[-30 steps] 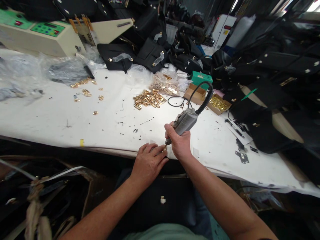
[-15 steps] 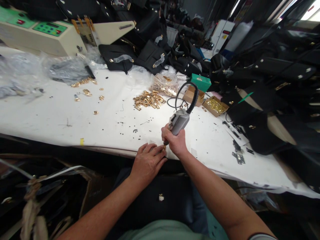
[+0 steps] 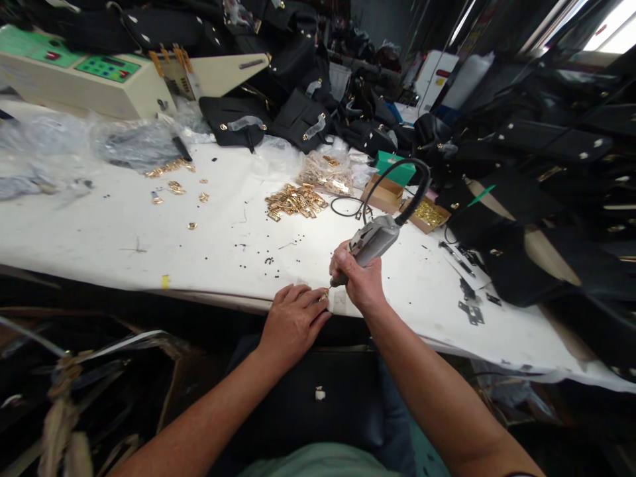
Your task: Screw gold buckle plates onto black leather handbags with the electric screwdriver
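Before you stretches a long white-covered table [image 3: 99,238]; beyond it your room falls into dark grey wall [image 3: 385,23], while a bright window [image 3: 616,33] (quite glaring) shines at your upper right.

Room leftward over table [image 3: 99,245]; grey tool [image 3: 376,240] blocks right.

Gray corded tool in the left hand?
No, the right hand grips the gray tool; the left hand holds a small gold piece.

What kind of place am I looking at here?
Probably a bag workshop: what look like black bags crowd the white worktable's far side, gold-coloured fittings lie piled on it, and the right hand holds a corded tool.
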Demonstrator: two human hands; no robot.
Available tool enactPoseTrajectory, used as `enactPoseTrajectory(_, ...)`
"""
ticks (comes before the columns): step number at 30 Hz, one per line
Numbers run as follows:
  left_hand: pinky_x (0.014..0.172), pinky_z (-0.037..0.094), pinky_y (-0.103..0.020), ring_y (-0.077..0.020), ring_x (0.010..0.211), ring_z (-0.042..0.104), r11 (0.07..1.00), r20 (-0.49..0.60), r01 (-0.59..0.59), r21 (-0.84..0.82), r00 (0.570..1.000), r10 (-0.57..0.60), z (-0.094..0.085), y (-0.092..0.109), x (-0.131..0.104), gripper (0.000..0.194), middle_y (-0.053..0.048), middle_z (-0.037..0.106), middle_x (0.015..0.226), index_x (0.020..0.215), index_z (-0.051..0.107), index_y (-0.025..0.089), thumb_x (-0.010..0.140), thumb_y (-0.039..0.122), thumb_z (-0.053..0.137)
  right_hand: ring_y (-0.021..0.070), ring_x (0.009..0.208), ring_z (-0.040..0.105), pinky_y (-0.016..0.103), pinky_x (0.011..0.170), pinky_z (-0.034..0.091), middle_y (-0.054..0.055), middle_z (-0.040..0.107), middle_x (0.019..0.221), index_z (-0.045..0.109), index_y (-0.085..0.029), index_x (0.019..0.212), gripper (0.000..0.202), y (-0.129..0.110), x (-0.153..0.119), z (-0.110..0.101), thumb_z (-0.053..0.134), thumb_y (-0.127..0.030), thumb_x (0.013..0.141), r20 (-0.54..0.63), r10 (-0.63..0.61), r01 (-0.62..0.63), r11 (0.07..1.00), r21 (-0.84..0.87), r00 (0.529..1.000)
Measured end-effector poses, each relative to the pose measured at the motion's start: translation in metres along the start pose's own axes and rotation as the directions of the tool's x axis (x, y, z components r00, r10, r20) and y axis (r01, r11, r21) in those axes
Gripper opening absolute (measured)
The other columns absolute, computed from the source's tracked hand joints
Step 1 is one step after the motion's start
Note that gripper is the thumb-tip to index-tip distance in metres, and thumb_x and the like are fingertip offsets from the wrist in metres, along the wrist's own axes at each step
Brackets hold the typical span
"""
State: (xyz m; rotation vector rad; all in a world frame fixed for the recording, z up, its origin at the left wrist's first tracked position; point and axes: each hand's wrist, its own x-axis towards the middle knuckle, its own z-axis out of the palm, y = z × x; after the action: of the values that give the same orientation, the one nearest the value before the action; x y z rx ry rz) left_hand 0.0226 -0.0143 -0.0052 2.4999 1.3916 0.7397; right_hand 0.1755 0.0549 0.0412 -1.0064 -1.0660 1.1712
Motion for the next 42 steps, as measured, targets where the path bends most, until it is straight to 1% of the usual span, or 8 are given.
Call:
enactPoseTrajectory(4,0.104,0.043,-0.050,-0.0265,0.119,0.058,1.000,-0.009,0.000,0.001,1.000,0.000,0.000,0.000,0.000,0.022,0.000,0.071,0.128,0.115,0.071,0.029,0.096,0.033,0.060,0.0106,0.044,0.046,0.023,0.041,0.037,-0.003,0.054,0.051,0.061,-0.019,0.071,0.043,0.004,-0.001,0.003,0.080,-0.058,0.070,-0.070,0.052,-0.050,0.998,0.023,0.996)
enactPoseTrajectory(8,0.104,0.043,-0.050,-0.0264,0.118,0.059,1.000,-0.011,-0.001,-0.004,1.000,0.001,0.000,0.001,0.000,0.022,-0.001,0.071,0.128,0.116,0.071,0.029,0.097,0.033,0.059,0.0101,0.045,0.046,0.023,0.042,0.037,-0.003,0.053,0.052,0.058,-0.019,0.069,0.043,0.011,-0.001,0.006,0.078,-0.057,0.073,-0.124,0.056,-0.049,0.997,0.059,0.991)
enactPoseTrajectory(11,0.103,0.043,-0.050,-0.0264,0.117,0.060,1.000,-0.018,-0.004,-0.007,1.000,0.004,0.000,0.001,0.000,0.022,-0.001,0.071,0.127,0.115,0.072,0.029,0.096,0.033,0.060,0.0105,0.046,0.046,0.023,0.042,0.038,-0.004,0.052,0.053,0.058,-0.019,0.070,0.043,0.010,-0.001,0.006,0.077,-0.057,0.073,-0.153,0.057,-0.047,0.997,0.069,0.987)
enactPoseTrajectory(15,0.103,0.043,-0.051,-0.0262,0.118,0.060,1.000,-0.030,0.002,-0.021,1.000,-0.002,0.001,0.000,0.000,0.023,-0.001,0.072,0.126,0.116,0.072,0.029,0.096,0.033,0.061,0.0105,0.046,0.045,0.023,0.043,0.037,-0.004,0.051,0.053,0.056,-0.020,0.070,0.043,0.001,-0.002,0.003,0.077,-0.057,0.074,-0.149,0.048,-0.037,0.997,0.074,0.988)
enactPoseTrajectory(19,0.104,0.042,-0.051,-0.0263,0.119,0.060,0.999,-0.032,0.014,-0.044,0.999,-0.015,0.001,-0.001,0.000,0.023,0.000,0.072,0.126,0.116,0.072,0.029,0.097,0.034,0.060,0.0106,0.046,0.046,0.024,0.043,0.037,-0.005,0.050,0.053,0.055,-0.020,0.071,0.041,-0.010,-0.006,-0.001,0.078,-0.054,0.075,-0.119,0.060,-0.047,0.993,0.106,0.991)
enactPoseTrajectory(25,0.103,0.044,-0.050,-0.0258,0.117,0.061,0.998,-0.044,0.018,-0.066,0.999,-0.021,-0.001,0.000,0.001,0.024,-0.001,0.073,0.124,0.116,0.072,0.030,0.096,0.035,0.061,0.0100,0.046,0.044,0.025,0.046,0.038,-0.005,0.047,0.053,0.053,-0.021,0.068,0.042,-0.021,-0.015,0.003,0.076,-0.055,0.078,-0.112,0.072,-0.055,0.988,0.146,0.991)
enactPoseTrajectory(33,0.102,0.044,-0.050,-0.0267,0.117,0.061,0.998,-0.033,0.014,-0.058,0.999,-0.016,-0.001,-0.001,0.000,0.022,-0.001,0.073,0.124,0.114,0.073,0.031,0.096,0.035,0.061,0.0100,0.045,0.043,0.024,0.043,0.036,-0.005,0.048,0.052,0.053,-0.020,0.066,0.043,-0.015,-0.022,0.010,0.077,-0.054,0.076,-0.104,0.134,-0.116,0.979,0.169,0.985)
enactPoseTrajectory(42,0.102,0.042,-0.050,-0.0256,0.117,0.059,0.999,-0.026,0.011,-0.053,1.000,-0.013,0.001,-0.002,0.000,0.022,0.000,0.072,0.125,0.114,0.073,0.031,0.098,0.033,0.057,0.0095,0.044,0.044,0.024,0.043,0.034,-0.005,0.050,0.052,0.054,-0.020,0.068,0.041,-0.013,-0.024,0.013,0.078,-0.051,0.076,-0.092,0.151,-0.130,0.971,0.200,0.984)
